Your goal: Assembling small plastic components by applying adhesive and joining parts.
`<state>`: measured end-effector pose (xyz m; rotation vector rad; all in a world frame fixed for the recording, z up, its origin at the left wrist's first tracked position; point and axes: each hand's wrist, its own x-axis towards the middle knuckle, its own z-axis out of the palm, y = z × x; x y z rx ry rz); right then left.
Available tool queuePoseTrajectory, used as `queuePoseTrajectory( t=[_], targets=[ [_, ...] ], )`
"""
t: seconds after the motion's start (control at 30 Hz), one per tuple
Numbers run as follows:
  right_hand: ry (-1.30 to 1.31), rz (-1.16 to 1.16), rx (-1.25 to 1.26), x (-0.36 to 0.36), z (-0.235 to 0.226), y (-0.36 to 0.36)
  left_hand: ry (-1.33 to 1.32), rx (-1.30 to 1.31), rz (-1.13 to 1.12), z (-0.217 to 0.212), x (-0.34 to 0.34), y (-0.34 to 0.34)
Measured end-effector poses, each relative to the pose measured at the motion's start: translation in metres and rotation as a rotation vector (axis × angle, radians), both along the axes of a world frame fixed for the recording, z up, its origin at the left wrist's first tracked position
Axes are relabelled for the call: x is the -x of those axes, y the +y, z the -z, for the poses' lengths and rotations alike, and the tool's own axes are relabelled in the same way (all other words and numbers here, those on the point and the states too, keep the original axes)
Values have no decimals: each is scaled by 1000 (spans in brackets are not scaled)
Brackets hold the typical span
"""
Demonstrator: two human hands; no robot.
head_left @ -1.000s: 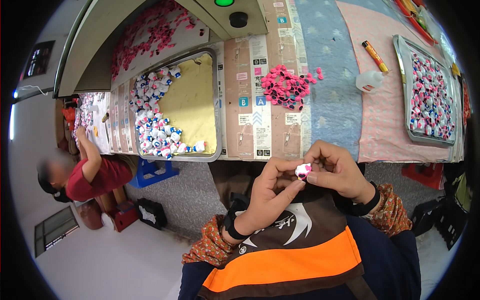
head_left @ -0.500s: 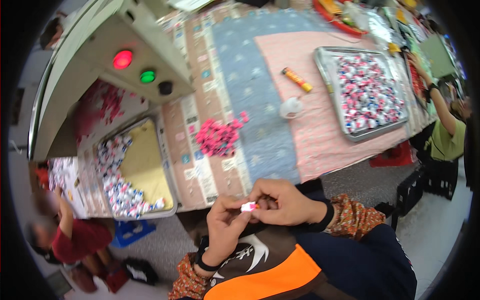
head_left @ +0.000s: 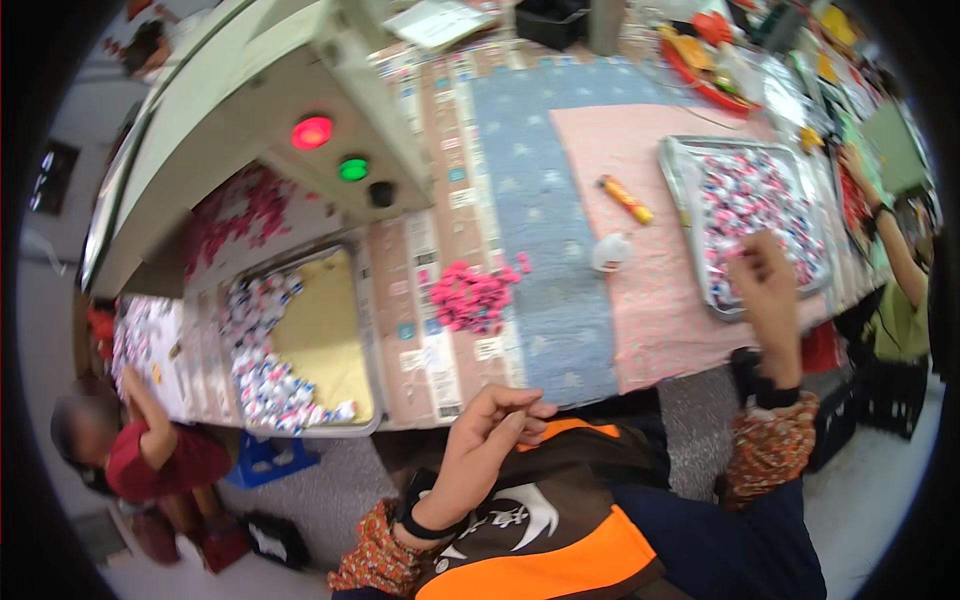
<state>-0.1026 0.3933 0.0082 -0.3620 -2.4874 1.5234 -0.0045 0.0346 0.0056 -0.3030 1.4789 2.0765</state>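
Observation:
My right hand (head_left: 768, 285) is over the near-left part of a metal tray (head_left: 675, 215) heaped with small white, pink and blue pieces (head_left: 760, 205). Its fingers are bent together and slightly blurred; a hint of pink and white shows by the fingertips, but I cannot make out whether it is held or lies in the tray. My left hand (head_left: 490, 440) hovers just off the table's front edge, before my apron. Its fingers are loosely curved, thumb and forefinger a little apart, with nothing visible between them. Beyond it lies a pile of small pink pieces (head_left: 472, 297).
At left stands a beige machine (head_left: 330, 75) with red and green lights. Below it, another tray (head_left: 368, 345) holds white-and-blue pieces. A yellow-orange tube (head_left: 626, 200) and a small white container (head_left: 611, 252) lie mid-table. A red basket (head_left: 690, 75) sits far right. Co-workers sit either side.
My hands have parted from the small white-and-pink piece they held together. The right hand has moved right and away from me, over the tray; the left stays near my apron, its fingers loosened.

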Motion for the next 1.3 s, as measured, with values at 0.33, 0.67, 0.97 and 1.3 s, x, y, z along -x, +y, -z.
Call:
queuePoseTrajectory(
  t=[0.33,0.67,0.97,1.3],
  targets=[
    [188,18,-839,41,46,136,263,283,-103,-20,11,-63],
    [9,-296,-233,21,8,-52,552,1673,-178,-30,57,-234],
    [-21,-398,-314,24,8,-90,544,2035,219,-18,57,-238],
    [16,-477,-163,28,26,-89,678,1985,165,1,57,-236]
  ],
)
